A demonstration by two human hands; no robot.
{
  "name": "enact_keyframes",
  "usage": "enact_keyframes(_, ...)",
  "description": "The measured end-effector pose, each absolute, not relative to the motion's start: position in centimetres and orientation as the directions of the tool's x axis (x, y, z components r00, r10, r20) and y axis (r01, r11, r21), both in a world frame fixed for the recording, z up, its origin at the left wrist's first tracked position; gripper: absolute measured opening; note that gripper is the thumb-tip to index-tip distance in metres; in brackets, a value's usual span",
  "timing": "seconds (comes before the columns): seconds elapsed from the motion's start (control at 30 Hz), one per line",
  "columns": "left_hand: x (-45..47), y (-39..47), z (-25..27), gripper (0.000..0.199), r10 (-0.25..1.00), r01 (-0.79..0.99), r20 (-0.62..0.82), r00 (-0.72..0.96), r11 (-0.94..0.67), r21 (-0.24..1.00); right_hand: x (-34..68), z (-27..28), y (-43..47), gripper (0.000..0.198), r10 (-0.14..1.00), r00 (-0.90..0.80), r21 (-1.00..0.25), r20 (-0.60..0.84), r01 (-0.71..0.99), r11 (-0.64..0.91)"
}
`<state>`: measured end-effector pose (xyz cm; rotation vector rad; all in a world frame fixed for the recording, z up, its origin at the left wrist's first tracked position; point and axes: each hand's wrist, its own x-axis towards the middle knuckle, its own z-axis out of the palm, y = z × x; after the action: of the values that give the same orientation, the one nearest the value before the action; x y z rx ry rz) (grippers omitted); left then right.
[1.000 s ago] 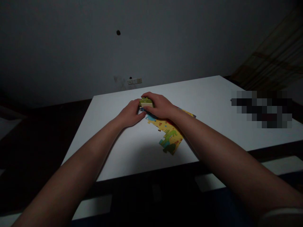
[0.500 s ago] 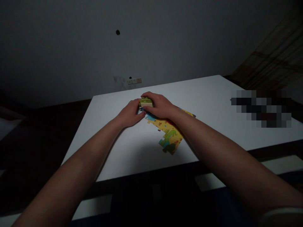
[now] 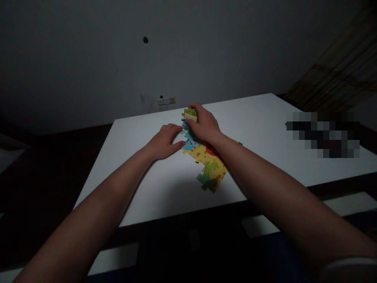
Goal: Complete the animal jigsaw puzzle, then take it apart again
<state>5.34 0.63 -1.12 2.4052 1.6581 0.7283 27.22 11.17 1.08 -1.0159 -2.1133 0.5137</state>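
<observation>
A partly joined jigsaw puzzle (image 3: 203,153) with yellow, blue and green animal pictures lies on the white table. Above its far end, my right hand (image 3: 204,124) grips a stack of puzzle pieces (image 3: 191,114), green on top with a pale side towards me. Its thumb is on the near side and the fingers reach round the back. My left hand (image 3: 165,142) rests palm down at the puzzle's left edge, thumb and fingers apart, the tips touching or very near the blue pieces. My right hand and forearm hide part of the puzzle.
The white table (image 3: 273,133) stretches to the right, where a blurred-out dark object (image 3: 324,135) lies. A grey wall with sockets (image 3: 166,101) stands behind the far edge. The table's near edge runs beneath my forearms.
My right hand has moved away and slightly right with the stack, apart from my left hand. The left fingers no longer touch the stack, and more of the blue puzzle part shows.
</observation>
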Motion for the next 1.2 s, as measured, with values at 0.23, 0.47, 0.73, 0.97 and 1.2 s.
enact_keyframes(0.23,5.6,0.8,-0.8,0.073,0.858,0.765,0.236,0.456,-0.514,0.389,27.1,1.0,11.1,0.052,0.805,-0.419,-0.629,0.419,0.505,0.591)
enact_keyframes(0.47,5.6,0.5,-0.5,0.063,0.888,0.769,0.222,0.402,-0.459,0.444,27.3,1.3,11.3,0.053,0.826,-0.400,-0.664,0.396,0.497,0.559)
enact_keyframes(0.73,5.4,0.3,-0.1,0.062,0.907,0.782,0.206,0.367,-0.421,0.460,27.3,1.2,11.4,0.053,0.841,-0.389,-0.683,0.376,0.497,0.535)
enact_keyframes(0.97,5.4,-0.1,0.3,0.072,0.906,0.787,0.194,0.377,-0.424,0.448,27.3,1.2,11.4,0.052,0.846,-0.381,-0.680,0.373,0.508,0.529)
enact_keyframes(1.2,5.8,-0.2,0.0,0.073,0.884,0.747,0.180,0.432,-0.462,0.479,27.2,1.0,11.5,0.051,0.837,-0.386,-0.680,0.387,0.493,0.542)
